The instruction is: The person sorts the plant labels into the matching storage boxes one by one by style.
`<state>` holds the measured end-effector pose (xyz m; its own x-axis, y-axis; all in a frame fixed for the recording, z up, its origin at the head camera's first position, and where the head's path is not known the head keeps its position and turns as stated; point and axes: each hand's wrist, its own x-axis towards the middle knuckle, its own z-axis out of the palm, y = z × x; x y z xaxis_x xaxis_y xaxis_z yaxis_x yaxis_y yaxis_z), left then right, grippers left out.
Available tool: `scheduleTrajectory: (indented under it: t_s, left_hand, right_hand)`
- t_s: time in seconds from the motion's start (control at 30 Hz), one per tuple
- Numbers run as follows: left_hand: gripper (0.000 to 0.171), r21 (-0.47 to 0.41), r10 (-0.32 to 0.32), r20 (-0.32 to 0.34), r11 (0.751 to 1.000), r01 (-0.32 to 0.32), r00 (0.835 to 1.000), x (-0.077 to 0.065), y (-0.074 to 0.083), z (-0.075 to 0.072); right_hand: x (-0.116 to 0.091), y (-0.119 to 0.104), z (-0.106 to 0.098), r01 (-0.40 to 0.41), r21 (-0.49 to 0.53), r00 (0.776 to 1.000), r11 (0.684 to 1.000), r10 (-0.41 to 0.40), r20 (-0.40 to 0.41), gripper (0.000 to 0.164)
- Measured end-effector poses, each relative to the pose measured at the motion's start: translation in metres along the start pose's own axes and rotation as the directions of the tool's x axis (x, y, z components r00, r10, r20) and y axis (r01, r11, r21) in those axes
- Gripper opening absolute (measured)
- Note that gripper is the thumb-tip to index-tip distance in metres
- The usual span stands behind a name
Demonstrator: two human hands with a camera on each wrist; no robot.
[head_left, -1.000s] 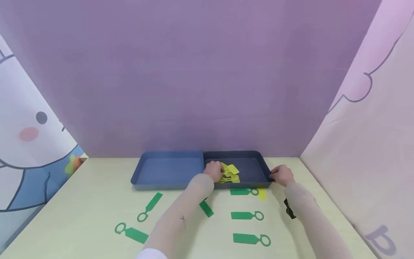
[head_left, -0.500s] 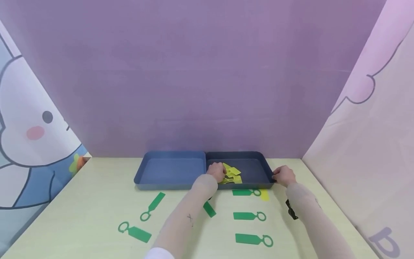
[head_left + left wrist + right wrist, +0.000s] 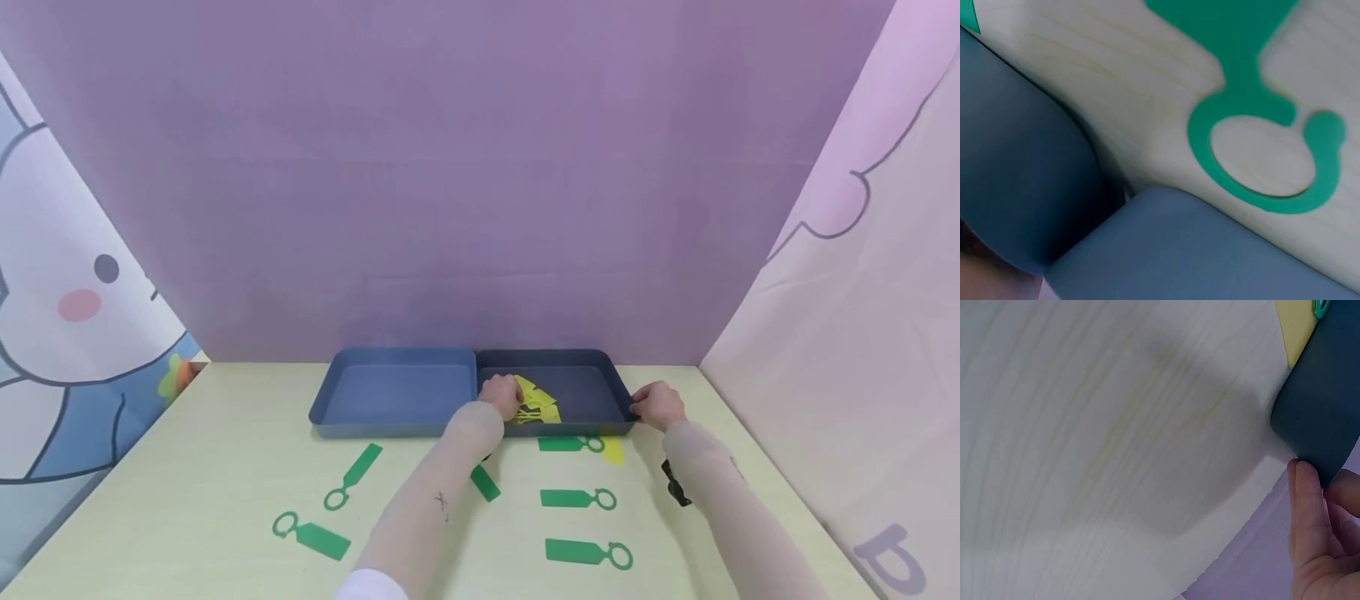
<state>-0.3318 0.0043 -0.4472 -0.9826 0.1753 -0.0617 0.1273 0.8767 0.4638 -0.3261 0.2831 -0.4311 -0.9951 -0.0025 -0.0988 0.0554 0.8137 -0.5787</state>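
the dark tray [image 3: 592, 393] lay between the two hands, near the back of the pale table [image 3: 225, 475]. its right front corner was pinched by the right hand [image 3: 658, 406] — fingers on one face of the wall, thumb on the other. the left hand [image 3: 501, 396] sat at the opposite end, fingers bent down over the tray's left front part; what they gripped was hidden, so i could not tell whether they held anything. yellow pieces [image 3: 537, 397] lay inside that tray, just beside the left hand's fingers and well apart from the right hand.

counting up: there were two trays, the dark one and a blue tray [image 3: 403, 392] side by side with it on the left. six green tags [image 3: 573, 552] showed on the table — three in a column before the dark tray, two before the blue one, and one partly covered by the left forearm [image 3: 420, 517]. the yellow pieces in the tray overlapped too much to count. one more yellow piece [image 3: 613, 451] showed on the table, by the dark tray's front wall.
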Motion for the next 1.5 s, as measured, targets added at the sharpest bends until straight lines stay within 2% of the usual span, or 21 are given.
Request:
scheduleTrajectory:
  t_s: [0.53, 0.93, 1.33, 1.5]
  left_hand:
    - [0.02, 0.027, 0.012, -0.051, 1.0, -0.011, 0.999, -0.001, -0.004, 0.003]
    - [0.02, 0.023, 0.022, -0.037, 1.0, -0.021, 0.999, 0.0, -0.006, 0.004]
    - [0.018, 0.003, 0.011, -0.024, 1.0, -0.011, 1.0, -0.005, -0.003, -0.002]
    - [0.024, -0.008, 0.049, -0.002, 0.999, -0.049, 0.999, -0.011, 0.004, -0.007]
  right_hand:
    - [-0.001, -0.003, -0.001, -0.013, -0.02, 1.0, 1.0, 0.013, -0.007, 0.025]
    - [0.0, -0.003, -0.002, -0.006, -0.029, 1.0, 1.0, 0.006, -0.007, 0.024]
    - [-0.002, -0.004, -0.001, -0.008, -0.024, 1.0, 1.0, 0.007, -0.01, 0.024]
    - [-0.002, -0.004, -0.001, -0.007, -0.024, 1.0, 1.0, 0.007, -0.007, 0.025]
